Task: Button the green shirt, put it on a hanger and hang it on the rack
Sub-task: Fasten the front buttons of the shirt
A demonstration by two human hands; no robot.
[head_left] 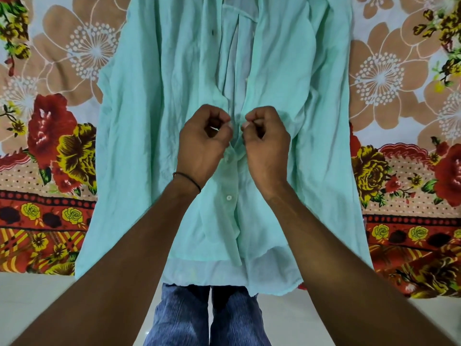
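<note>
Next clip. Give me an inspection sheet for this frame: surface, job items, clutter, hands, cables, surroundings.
Surface: floral sheet, spread under the shirt.
Job's things: shirt lies front up on the sheet, its hem nearest the person. One button below the hands is fastened; the front is open above them. Hanger, rack: nothing seen.
Clutter: nothing seen.
Hands: left hand and right hand each pinch a front edge of the shirt, close together at mid-front.
Cables: nothing seen; only a dark band on the left wrist.
Surroundings: pale floor and the person's jeans at the bottom.
</note>
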